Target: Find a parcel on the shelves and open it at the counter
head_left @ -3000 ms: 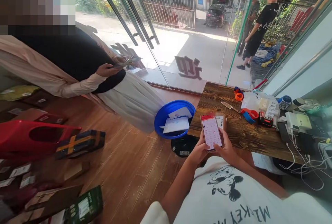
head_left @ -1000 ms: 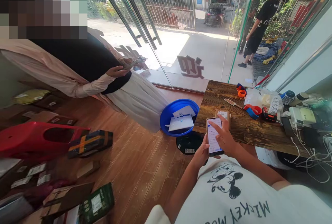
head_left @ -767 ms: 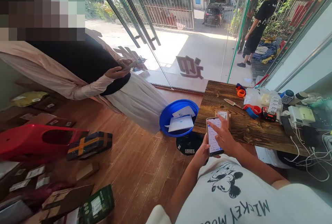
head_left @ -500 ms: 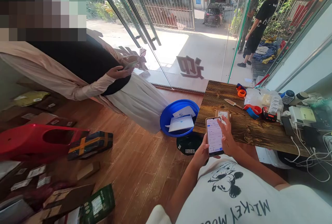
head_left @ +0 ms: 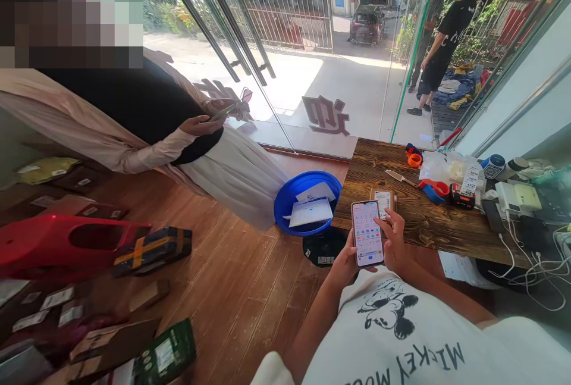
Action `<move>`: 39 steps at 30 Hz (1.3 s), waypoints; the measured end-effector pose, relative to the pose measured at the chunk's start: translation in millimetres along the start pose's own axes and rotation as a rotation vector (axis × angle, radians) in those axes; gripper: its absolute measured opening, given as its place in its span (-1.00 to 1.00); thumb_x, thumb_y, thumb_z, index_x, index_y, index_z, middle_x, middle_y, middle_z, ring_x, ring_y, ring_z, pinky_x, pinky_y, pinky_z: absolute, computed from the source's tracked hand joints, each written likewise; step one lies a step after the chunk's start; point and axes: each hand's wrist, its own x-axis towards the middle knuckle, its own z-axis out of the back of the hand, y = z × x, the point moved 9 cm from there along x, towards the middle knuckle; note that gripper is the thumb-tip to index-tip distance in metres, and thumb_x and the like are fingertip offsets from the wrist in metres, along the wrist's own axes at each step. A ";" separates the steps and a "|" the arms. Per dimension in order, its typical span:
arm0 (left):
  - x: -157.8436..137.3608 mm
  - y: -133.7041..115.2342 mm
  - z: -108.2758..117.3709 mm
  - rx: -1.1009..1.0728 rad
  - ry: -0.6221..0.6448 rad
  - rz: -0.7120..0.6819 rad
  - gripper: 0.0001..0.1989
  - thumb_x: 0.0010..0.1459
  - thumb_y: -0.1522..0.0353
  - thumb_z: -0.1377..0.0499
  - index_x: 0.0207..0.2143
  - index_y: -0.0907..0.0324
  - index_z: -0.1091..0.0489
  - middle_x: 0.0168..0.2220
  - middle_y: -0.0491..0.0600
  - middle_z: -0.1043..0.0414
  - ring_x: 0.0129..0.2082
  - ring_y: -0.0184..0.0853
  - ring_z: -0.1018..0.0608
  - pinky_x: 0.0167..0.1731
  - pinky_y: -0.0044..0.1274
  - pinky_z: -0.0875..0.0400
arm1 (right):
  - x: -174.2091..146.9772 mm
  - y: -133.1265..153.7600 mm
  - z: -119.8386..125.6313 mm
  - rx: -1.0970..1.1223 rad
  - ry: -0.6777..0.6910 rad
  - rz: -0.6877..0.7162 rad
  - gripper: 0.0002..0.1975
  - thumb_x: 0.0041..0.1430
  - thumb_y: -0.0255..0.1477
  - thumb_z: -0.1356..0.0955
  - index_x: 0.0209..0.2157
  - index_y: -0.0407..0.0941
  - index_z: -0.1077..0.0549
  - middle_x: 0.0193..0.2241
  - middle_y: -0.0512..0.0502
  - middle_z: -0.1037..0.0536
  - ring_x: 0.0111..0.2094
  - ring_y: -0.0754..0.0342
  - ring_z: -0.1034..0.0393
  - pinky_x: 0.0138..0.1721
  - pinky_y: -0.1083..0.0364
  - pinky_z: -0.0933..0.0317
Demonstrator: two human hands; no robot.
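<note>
Left hand (head_left: 343, 265) grips the phone (head_left: 367, 239); right hand (head_left: 395, 246), fingers released and spread, seemingly brushes its edge, 1 labelled box (head_left: 382, 202) beyond on the counter (head_left: 439, 224)!

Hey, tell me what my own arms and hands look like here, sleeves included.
Your left hand and right hand are bare, with no gloves or watch showing. Your forearms are uncovered below the short white sleeves of a T-shirt with a black cartoon mouse print and dark lettering.
</note>
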 end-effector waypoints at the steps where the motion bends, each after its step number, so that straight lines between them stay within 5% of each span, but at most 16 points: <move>1: 0.1 0.2 -0.3 -0.004 -0.003 0.004 -0.10 0.20 0.27 -0.19 0.48 -0.24 0.19 0.18 0.02 -0.44 -0.15 -0.16 -0.63 -0.42 -0.44 -0.66 | 0.0 -0.3 0.9 -0.029 0.007 0.010 -0.32 0.44 0.05 0.02 0.34 0.09 -0.33 0.32 -0.23 -0.08 0.33 -0.34 -0.03 0.25 -0.40 -0.11; 9: -0.2 2.0 1.2 -0.022 -0.030 0.022 -0.15 0.16 0.26 -0.21 0.45 -0.18 0.04 0.22 0.03 -0.39 -0.09 -0.12 -0.60 -0.40 -0.46 -0.63 | -5.0 2.3 8.3 -0.145 0.028 0.214 -0.39 0.41 0.02 -0.06 0.18 0.15 -0.53 0.30 -0.18 -0.20 0.21 -0.36 -0.11 0.22 -0.40 -0.04; 15: -6.1 5.0 6.9 0.103 -0.100 0.027 0.06 -0.12 0.53 -0.31 0.40 -0.18 -0.03 0.26 0.02 -0.37 0.02 -0.08 -0.57 -0.24 -0.44 -0.63 | 1.6 -6.9 19.2 -0.017 -0.105 0.022 -0.42 0.47 -0.02 -0.03 0.31 0.11 -0.34 0.28 -0.21 -0.24 0.26 -0.28 -0.14 0.24 -0.37 -0.11; 20: -8.0 7.5 9.3 0.186 -0.136 0.041 0.13 -0.09 0.51 -0.35 0.44 -0.21 0.11 0.34 0.09 -0.28 0.12 0.02 -0.55 -0.21 -0.39 -0.63 | -2.7 -20.7 5.1 0.206 -0.092 -0.195 -0.42 0.48 -0.02 -0.01 0.38 0.10 -0.16 0.26 -0.23 -0.28 0.19 -0.20 -0.30 0.13 -0.27 -0.33; 26: -7.1 7.9 8.3 0.189 -0.112 0.041 0.15 -0.03 0.46 -0.39 0.47 -0.21 0.17 0.30 0.10 -0.36 0.10 0.00 -0.57 -0.22 -0.40 -0.63 | -3.2 -10.4 -2.4 0.214 0.009 -0.111 -0.39 0.45 0.05 -0.07 0.38 0.12 -0.17 0.30 -0.22 -0.27 0.28 -0.25 -0.23 0.21 -0.31 -0.27; 30: -6.6 6.1 3.7 0.184 -0.099 0.043 0.17 -0.09 0.43 -0.43 0.45 -0.20 0.13 0.34 0.11 -0.30 0.04 -0.03 -0.60 -0.24 -0.42 -0.62 | -5.0 -20.2 -4.8 0.316 -0.018 -0.230 -0.33 0.41 0.11 -0.10 0.38 0.10 -0.16 0.29 -0.24 -0.30 0.23 -0.21 -0.30 0.19 -0.26 -0.30; 39: -9.6 10.6 8.5 0.128 -0.129 0.044 0.20 -0.16 0.53 -0.34 0.46 -0.25 0.13 0.38 0.05 -0.25 0.08 -0.04 -0.56 -0.20 -0.40 -0.63 | -9.6 -44.6 -32.9 0.589 0.050 -0.626 -0.51 0.20 0.07 -0.40 -0.08 -0.04 -0.50 -0.13 -0.13 -0.61 -0.12 -0.10 -0.52 -0.06 -0.08 -0.44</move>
